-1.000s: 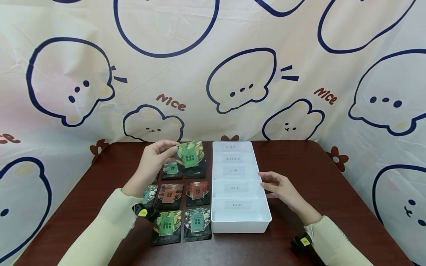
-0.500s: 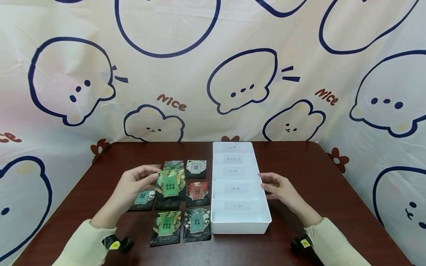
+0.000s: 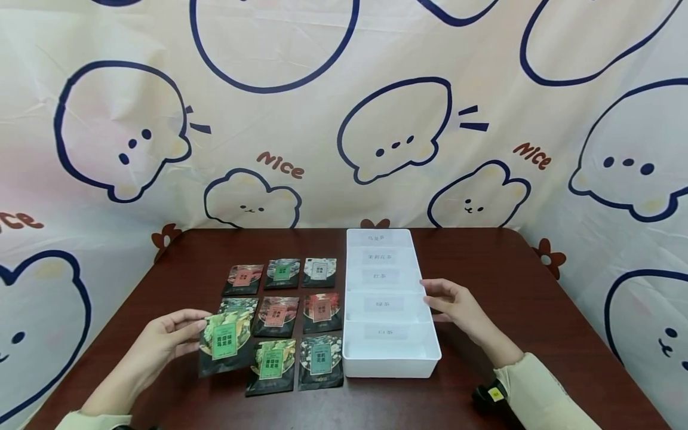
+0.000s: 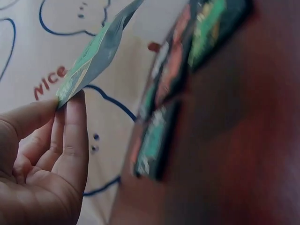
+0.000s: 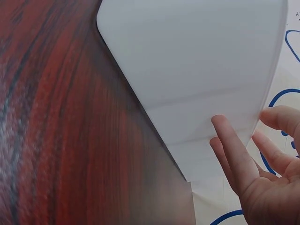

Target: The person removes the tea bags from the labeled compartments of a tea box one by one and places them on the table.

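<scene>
My left hand pinches a green-labelled tea packet by its upper left edge, between thumb and fingers. In the left wrist view this tea packet is seen nearly edge-on, its face towards the wall. It hangs over the left end of the packet rows and partly covers another packet with a teal label. At the right side of a long white divided box, my right hand rests its fairly straight fingertips. The right wrist view has those fingers against the outer wall and rim.
Several dark tea packets lie in rows left of the box, among them red-labelled ones, a green one and a teal one. The box's compartments bear printed paper labels. A patterned curtain stands behind the brown table.
My left hand has carried the green-labelled packet from the back row towards the front left, uncovering the rows behind. The right hand has stayed at the box's side.
</scene>
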The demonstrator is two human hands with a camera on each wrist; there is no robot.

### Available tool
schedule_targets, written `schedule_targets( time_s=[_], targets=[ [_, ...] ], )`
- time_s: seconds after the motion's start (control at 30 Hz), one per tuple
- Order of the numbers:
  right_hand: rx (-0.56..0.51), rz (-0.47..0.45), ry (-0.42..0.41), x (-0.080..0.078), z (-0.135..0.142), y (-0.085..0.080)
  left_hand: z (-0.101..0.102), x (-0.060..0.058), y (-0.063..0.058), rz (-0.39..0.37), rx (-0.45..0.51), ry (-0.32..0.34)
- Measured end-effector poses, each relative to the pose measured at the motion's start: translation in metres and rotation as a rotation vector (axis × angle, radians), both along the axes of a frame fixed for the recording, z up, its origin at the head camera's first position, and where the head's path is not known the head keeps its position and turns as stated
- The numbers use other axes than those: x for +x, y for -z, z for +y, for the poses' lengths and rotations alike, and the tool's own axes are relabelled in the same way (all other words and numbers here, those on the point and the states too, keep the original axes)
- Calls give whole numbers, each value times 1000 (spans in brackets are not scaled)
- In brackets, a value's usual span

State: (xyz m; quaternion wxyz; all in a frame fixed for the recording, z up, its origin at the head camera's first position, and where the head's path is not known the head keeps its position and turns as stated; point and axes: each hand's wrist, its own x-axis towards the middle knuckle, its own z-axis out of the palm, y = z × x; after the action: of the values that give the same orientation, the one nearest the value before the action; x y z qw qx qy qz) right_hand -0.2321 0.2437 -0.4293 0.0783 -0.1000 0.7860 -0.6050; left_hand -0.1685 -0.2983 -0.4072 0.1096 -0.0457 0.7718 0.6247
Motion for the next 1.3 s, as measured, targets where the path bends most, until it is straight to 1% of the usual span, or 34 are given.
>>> schedule_targets(
  time_s=[0.1,0.2,0.33,0.6,0.73,0.87,1.0,1.17,1.3],
  targets=[
    [9,2,5,0,0,0,-10,1,9,-68,3,32],
    [18,0,10,0,1,0,-17,3,17,-108,11,79],
    [15,-7,8,1,0,0,-24,3,24,-129,5,127],
    [19,-2,13,1,0,0,-25,-1,31,-149,-93,152],
    [9,-3,5,1,-1,0,-23,-1,33,-150,-155,141],
    [8,2,5,2,-2,-1,-18,0,34,-140,-230,101],
    [9,3,11,2,-2,-1,-13,0,33,-129,-282,59],
    [21,6,15,2,-2,-2,-8,-3,36,-93,-361,29],
    [28,6,18,3,-2,-2,-6,-5,39,-89,-413,4]
  ],
)
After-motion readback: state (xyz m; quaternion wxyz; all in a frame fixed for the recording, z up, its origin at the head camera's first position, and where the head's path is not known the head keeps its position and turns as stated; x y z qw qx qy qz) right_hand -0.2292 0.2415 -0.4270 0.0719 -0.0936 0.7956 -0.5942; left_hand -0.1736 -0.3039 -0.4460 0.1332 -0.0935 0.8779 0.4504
